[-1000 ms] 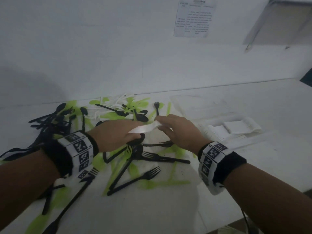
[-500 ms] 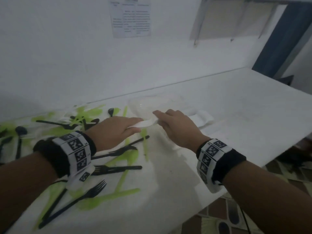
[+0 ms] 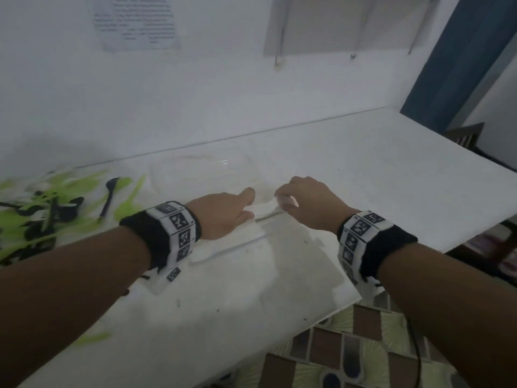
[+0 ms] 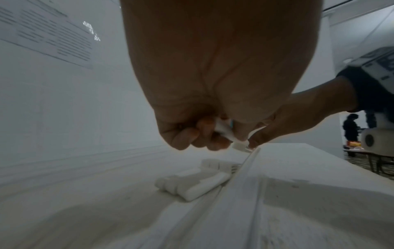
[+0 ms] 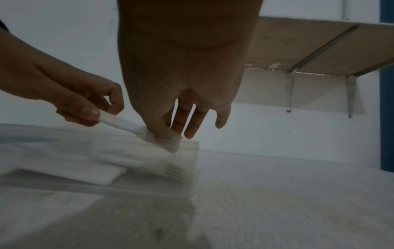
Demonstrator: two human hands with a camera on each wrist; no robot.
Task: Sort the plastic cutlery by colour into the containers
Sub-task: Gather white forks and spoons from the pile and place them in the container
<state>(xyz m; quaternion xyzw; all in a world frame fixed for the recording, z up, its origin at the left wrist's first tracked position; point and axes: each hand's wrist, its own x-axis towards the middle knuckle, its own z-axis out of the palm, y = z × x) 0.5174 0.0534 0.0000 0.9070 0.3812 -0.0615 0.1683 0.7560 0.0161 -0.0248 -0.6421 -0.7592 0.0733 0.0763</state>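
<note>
My left hand (image 3: 223,214) and right hand (image 3: 307,203) each pinched an end of the white cutlery piece (image 3: 265,210), mid-frame over the clear container (image 5: 187,161); I judged lowering it level before letting go best.

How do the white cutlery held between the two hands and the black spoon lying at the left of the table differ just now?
The white cutlery is held in the air over the clear container; the black spoon lies on the table among green pieces. The left hand pinches the white handle and the right hand holds its head; nothing touches the black spoon. Both are plastic cutlery awaiting sorting.
</note>
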